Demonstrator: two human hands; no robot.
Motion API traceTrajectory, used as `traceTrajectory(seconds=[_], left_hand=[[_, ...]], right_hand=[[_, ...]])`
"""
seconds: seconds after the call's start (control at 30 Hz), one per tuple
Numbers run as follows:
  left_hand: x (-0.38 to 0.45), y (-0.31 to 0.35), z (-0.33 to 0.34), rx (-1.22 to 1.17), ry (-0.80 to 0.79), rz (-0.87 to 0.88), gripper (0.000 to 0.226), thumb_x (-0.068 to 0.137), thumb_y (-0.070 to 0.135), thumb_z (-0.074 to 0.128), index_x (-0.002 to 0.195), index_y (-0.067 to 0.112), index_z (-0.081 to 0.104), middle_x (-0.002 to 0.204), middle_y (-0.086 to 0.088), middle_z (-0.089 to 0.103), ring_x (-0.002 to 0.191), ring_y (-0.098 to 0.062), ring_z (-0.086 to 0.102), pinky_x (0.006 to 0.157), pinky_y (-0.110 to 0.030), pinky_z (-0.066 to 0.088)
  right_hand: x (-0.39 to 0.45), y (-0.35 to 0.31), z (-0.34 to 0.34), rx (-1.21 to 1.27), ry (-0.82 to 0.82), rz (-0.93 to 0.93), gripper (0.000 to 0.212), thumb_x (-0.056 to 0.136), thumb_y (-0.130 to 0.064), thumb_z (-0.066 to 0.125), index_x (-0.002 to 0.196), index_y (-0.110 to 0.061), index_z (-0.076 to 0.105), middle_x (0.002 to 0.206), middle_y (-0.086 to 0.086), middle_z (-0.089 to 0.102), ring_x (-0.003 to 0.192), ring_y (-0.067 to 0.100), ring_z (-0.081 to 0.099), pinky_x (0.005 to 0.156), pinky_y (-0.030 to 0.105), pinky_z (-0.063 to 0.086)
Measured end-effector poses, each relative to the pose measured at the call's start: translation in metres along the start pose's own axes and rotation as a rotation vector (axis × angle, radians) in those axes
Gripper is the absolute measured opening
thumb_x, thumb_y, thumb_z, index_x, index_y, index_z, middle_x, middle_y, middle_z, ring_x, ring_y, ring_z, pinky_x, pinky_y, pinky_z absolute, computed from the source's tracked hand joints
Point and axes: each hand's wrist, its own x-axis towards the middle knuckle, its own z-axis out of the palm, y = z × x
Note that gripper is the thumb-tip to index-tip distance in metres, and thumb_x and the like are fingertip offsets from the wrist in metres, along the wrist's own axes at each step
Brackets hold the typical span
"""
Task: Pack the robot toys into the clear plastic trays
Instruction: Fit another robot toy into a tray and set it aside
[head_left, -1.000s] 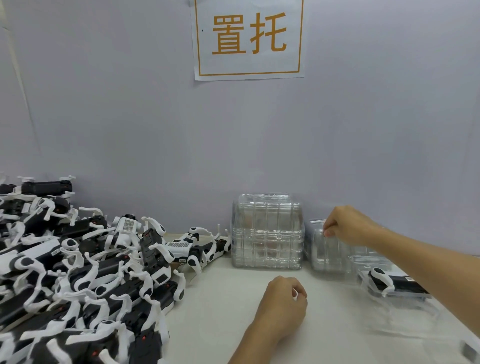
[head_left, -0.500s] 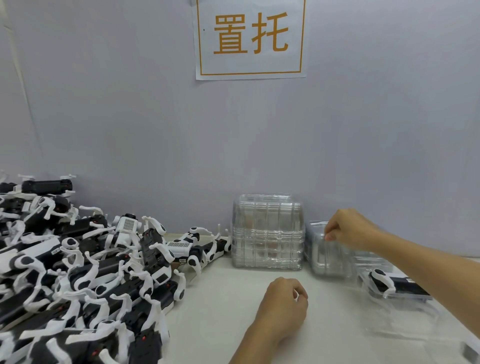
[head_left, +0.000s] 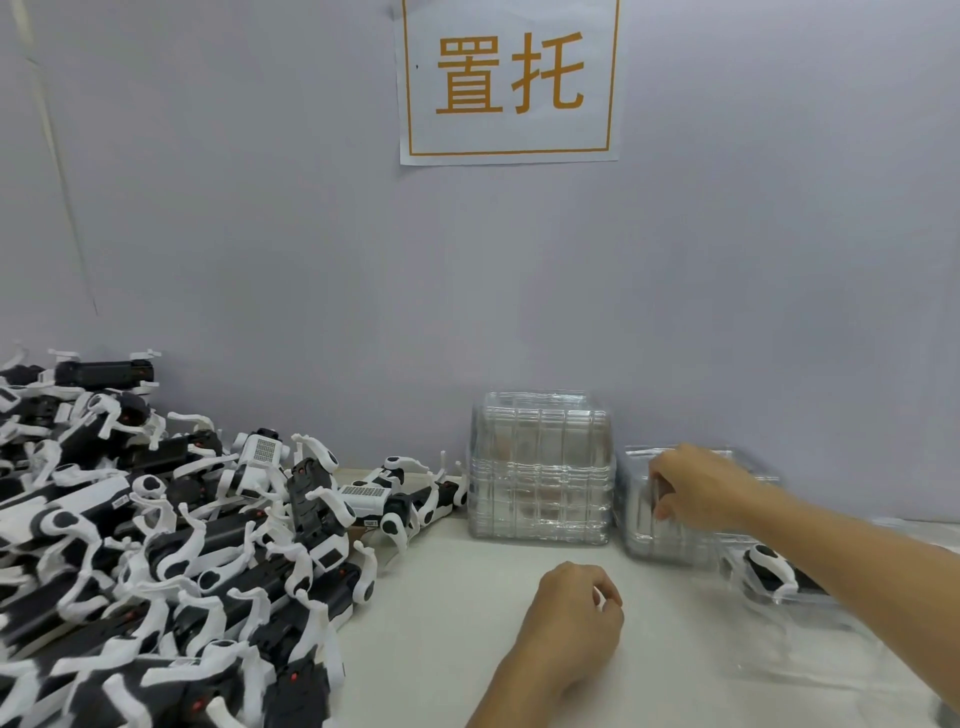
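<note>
My right hand (head_left: 696, 488) has dropped, pinching a clear tray (head_left: 641, 512) free of the shorter stack; my left hand (head_left: 574, 618) stays curled, holding nothing.

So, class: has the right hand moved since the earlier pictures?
Yes, slightly: the right hand has dropped lower against the short tray stack, fingers now down its front.

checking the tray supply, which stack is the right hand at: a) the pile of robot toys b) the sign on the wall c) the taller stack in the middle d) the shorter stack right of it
d: the right hand pinches the top edge of the shorter stack of clear trays, beside the taller stack; the left hand rests curled on the table.
</note>
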Motion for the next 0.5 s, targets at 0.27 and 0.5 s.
traceTrajectory(seconds=[0.27,0.5], left_hand=[[0.0,0.002,-0.001,-0.016,-0.001,0.009,0.019,0.088,0.021,0.049,0.088,0.028,0.066,0.107,0.002,0.06,0.083,-0.011,0.056,0.079,-0.027,0.05],[0.001,0.001,-0.001,-0.003,0.007,0.007,0.02,0.088,0.022,0.049,0.091,0.026,0.069,0.105,0.003,0.06,0.082,-0.011,0.056,0.079,-0.027,0.051]], right_hand=[[0.005,0.015,-0.006,0.118,0.099,-0.015,0.013,0.091,-0.012,0.067,0.079,-0.017,0.067,0.076,-0.011,0.067,0.075,0.01,0.062,0.06,0.025,0.044],[0.01,0.021,-0.018,0.129,0.042,-0.019,0.004,0.086,-0.018,0.072,0.083,-0.016,0.074,0.079,-0.003,0.07,0.08,0.017,0.065,0.076,0.035,0.055]])
